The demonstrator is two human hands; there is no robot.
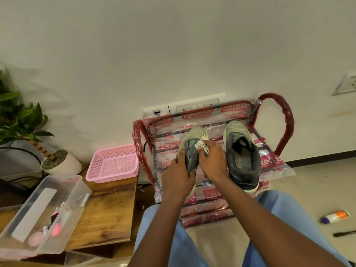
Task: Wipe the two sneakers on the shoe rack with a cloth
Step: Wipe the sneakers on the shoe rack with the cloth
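Nearest are two knees in light blue trousers (161, 237), with two bare forearms reaching forward between them. To the left, a brown wooden table (107, 209) carries one clear plastic box (42, 214). On the floor to the right lie one white and orange tube (335, 216) and one black pen (344, 233). Farther on, the left hand (178, 174) grips the heel end of the left sneaker (194, 132), an olive-green and dark grey low shoe with a pale sole, fingers curled over its collar. The right hand (212, 160) is bunched round one crumpled white cloth with dark stripes (202, 144) and presses it onto that shoe's tongue. Just beside it, apart from both hands, the matching right sneaker (242, 157) stands sole down: two sneakers in all. Both are over the top tier of the shoe rack (287, 120), a red tubular frame wrapped in clear, red-printed plastic; whether the held shoe rests there or is lifted cannot be told. Each shoe's long axis runs near to far, heel toward the person, toe toward the wall. Left of the rack sits one pink mesh basket (113, 162), with a white plant pot (61, 162) beyond.
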